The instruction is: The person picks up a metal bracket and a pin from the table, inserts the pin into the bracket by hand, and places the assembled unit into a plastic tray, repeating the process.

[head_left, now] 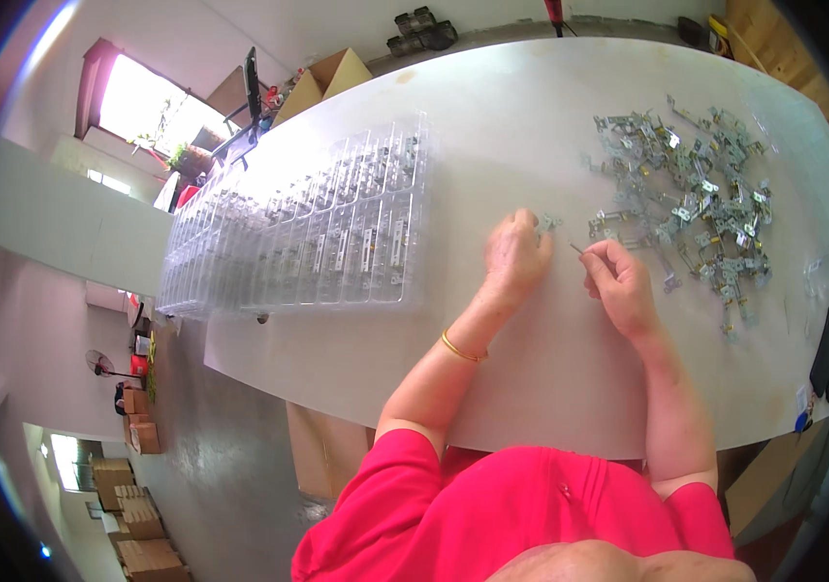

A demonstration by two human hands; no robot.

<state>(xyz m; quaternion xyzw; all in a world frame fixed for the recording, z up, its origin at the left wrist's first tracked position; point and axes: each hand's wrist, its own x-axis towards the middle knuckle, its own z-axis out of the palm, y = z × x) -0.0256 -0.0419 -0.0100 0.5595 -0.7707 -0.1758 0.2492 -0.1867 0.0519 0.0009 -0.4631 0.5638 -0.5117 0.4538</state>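
My left hand (517,254) is closed on a small silvery metal bracket (549,223), which sticks out past the fingertips over the table. Just to its right, my right hand (618,283) pinches a thin dark pin-like piece (576,248) that points toward the bracket; the two are apart. A loose heap of similar metal brackets (701,194), some with brassy parts, lies beyond my right hand. Left of my left hand stands a clear plastic tray (421,209) with long compartments, many holding metal parts.
The pale table (492,116) curves around me. A black phone-like object (826,349) and keys (802,417) lie at its right edge, near small clear plastic bits (822,276). An open cardboard box (335,76) stands behind the tray; another box (327,451) is below the front edge.
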